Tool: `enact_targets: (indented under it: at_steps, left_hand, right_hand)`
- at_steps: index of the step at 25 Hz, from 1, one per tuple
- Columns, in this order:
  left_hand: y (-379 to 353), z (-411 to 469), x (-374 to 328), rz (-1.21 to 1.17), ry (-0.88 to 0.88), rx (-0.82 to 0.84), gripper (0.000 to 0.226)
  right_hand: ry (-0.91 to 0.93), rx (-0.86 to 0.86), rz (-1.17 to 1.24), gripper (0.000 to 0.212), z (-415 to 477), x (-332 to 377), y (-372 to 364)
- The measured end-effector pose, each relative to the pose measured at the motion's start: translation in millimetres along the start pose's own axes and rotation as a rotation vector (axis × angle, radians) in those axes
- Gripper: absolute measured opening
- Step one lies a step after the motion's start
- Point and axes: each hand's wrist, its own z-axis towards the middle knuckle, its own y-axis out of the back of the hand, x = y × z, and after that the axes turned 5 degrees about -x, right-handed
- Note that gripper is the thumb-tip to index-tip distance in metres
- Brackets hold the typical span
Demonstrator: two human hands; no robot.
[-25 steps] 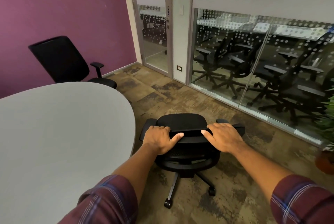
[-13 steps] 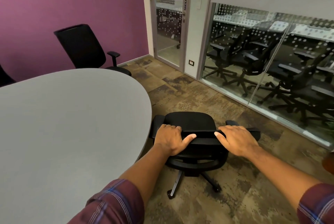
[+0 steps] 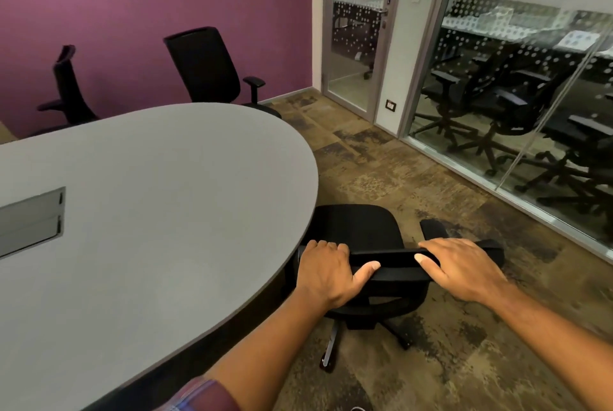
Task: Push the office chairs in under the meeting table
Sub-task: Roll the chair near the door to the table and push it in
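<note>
A black office chair (image 3: 361,228) stands at the rounded right end of the grey oval meeting table (image 3: 172,185), seen from above. Its left armrest is hidden under the table edge. My left hand (image 3: 326,269) and my right hand (image 3: 464,266) both grip the top of its backrest, thumbs toward me. Two more black chairs stand beyond the table against the purple wall, one (image 3: 205,69) facing the table and one (image 3: 68,89) turned side-on at the far left.
A metal cable hatch (image 3: 31,220) is set into the table top at the left. A glass partition (image 3: 517,105) with several chairs behind it runs along the right. A glass door (image 3: 356,39) stands at the back. Patterned carpet (image 3: 431,178) covers the floor.
The chair has rolled left toward the table end, and its left armrest has gone under the edge. My view has swung left, so a second chair by the wall has appeared.
</note>
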Motion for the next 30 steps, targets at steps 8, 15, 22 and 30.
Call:
enact_targets:
  at_steps: [8,15,22,30]
  left_hand:
    - [13,-92,5,0.002,0.129,-0.063,0.089]
    - [23,-147,26,0.014,0.259,-0.111,0.082]
    - [31,-173,33,0.066,0.329,-0.102,0.081]
    - [35,-181,-21,0.118,0.421,-0.047,0.097]
  right_hand:
    - [0.131,-0.011,0.042,0.084,-36,44,-2]
    - [0.253,-0.091,0.099,0.073,-43,91,-5]
    - [0.359,-0.136,0.155,0.064,-33,118,-3]
    - [0.543,-0.077,0.171,0.070,14,80,-9]
